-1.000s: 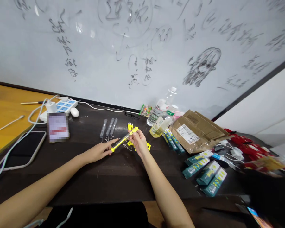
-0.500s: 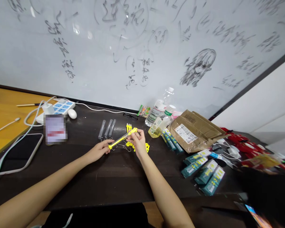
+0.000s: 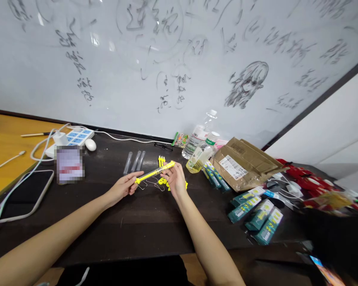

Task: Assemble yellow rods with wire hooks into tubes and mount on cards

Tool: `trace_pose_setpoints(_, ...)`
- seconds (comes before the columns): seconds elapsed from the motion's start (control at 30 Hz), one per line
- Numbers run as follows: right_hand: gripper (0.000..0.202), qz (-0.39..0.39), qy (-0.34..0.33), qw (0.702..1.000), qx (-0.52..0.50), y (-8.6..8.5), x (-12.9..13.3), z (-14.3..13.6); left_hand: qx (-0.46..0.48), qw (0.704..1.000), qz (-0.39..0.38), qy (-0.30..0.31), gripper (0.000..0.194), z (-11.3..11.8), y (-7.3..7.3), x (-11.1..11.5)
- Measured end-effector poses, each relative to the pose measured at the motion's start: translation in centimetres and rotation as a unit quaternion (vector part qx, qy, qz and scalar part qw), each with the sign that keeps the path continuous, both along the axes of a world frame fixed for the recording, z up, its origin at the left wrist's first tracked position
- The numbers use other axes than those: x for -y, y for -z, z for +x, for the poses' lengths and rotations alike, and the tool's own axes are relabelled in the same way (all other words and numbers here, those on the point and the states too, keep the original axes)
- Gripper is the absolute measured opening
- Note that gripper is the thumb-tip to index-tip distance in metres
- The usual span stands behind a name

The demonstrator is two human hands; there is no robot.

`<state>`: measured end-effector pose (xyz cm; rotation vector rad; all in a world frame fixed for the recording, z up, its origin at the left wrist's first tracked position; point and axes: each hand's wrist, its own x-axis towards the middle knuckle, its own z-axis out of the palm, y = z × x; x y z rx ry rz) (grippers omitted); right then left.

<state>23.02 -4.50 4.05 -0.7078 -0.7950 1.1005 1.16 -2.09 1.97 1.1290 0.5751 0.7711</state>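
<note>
A clear tube with a yellow rod inside and yellow ends (image 3: 151,174) is held slantwise above the dark table, its right end higher. My left hand (image 3: 123,190) pinches it close to the lower yellow end. Around the upper end are the fingers of my right hand (image 3: 177,182), thumb and fingertips closed on it. Behind the hands lie several clear tubes (image 3: 135,161) and a few small yellow pieces with pale tips (image 3: 161,160). Yellow rings (image 3: 162,181), partly covered by my right hand, and thin metal hooks (image 3: 152,183) sit underneath.
Bottles (image 3: 199,157), a cardboard parcel (image 3: 241,163) and several green boxes (image 3: 241,209) occupy the right side. At left are a power strip (image 3: 79,137), a white egg-shaped object (image 3: 90,145), a phone (image 3: 25,194) and cables. A whiteboard (image 3: 113,79) rises behind the table.
The fingers of my right hand have shifted on the upper end, showing more of its yellow tip. The tube has tilted slightly flatter, while my left hand keeps its lower end.
</note>
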Motion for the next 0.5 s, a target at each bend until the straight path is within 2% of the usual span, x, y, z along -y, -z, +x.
trace_pose_setpoints(0.1,0.020,0.004,-0.003,1.000,0.002,0.00,0.04,-0.06,0.035,0.998,-0.047,0.006,0.058,-0.01,0.50,-0.10)
trace_pose_setpoints(0.27,0.022,0.005,-0.001,1.000,0.018,-0.13,0.07,-0.19,0.032,0.997,-0.055,-0.038,0.048,0.06,0.35,-0.09)
trace_pose_setpoints(0.4,0.021,0.005,-0.004,0.999,0.037,0.03,-0.05,-0.18,-0.043,0.996,0.043,-0.066,0.053,-0.06,0.03,-0.25)
trace_pose_setpoints(0.5,0.021,0.005,-0.022,0.997,0.076,0.29,-0.37,0.25,-0.119,0.980,0.113,-0.117,0.056,-0.31,0.16,-0.86)
